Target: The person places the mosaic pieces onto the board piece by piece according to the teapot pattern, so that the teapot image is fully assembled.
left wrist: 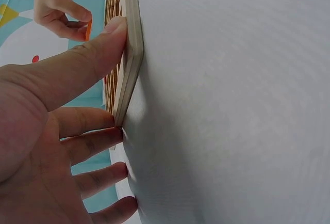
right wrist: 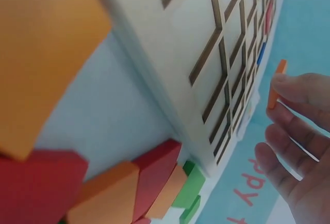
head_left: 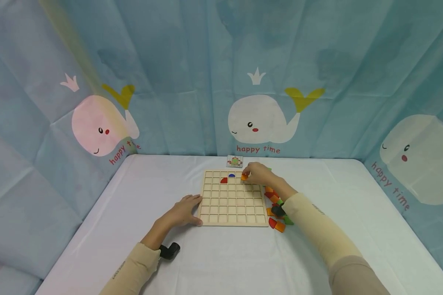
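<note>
A wooden grid board lies on the table. My left hand rests at its near left corner, the thumb along the front edge and the fingers extended by the left side. Over the far right part of the grid, my right hand pinches a thin orange tile between thumb and index finger. In the right wrist view its other fingers are loosely bent. Near the board's far edge, a red quarter-circle piece and a blue half-circle piece sit in neighbouring columns.
Loose red, orange and green pieces lie along the board's right side, partly under the right forearm. A small patterned card is just beyond the board. A blue whale-print curtain borders the white table.
</note>
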A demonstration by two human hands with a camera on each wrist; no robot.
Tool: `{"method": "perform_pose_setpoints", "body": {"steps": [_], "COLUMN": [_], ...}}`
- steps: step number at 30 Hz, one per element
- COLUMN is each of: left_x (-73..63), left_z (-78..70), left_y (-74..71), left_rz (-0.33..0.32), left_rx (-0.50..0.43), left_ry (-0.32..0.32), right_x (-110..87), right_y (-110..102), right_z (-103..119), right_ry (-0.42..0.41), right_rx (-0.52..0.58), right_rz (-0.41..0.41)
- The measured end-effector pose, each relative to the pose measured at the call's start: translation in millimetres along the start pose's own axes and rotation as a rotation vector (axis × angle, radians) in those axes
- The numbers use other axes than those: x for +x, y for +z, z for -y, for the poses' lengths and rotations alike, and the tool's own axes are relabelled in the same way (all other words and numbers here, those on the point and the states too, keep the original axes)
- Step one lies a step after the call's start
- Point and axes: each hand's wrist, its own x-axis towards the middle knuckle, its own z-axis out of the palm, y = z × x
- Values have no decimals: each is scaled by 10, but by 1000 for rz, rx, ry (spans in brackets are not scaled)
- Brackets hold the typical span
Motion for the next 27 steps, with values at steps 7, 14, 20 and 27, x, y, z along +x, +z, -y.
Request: {"method": "perform_pose_setpoints", "body": {"steps": [7, 14, 20, 27], "left_x": [8, 9, 14, 13], "left_z": [9, -3, 0, 13], "left_y": [20, 17, 26, 15], "left_rz": [0, 4, 8, 1], "left_rx": [-2, 1, 11, 8], "left_ry": [-14, -18, -20, -8], "right_x": [79, 224, 262, 276], "right_y": [48, 172, 207, 185], "right_z": [101, 118, 177, 273], "right_ry": [-48, -64, -88, -87], "right_rx": [-7, -16, -41, -80], "right_rz": [-13, -10, -3, 10]}}
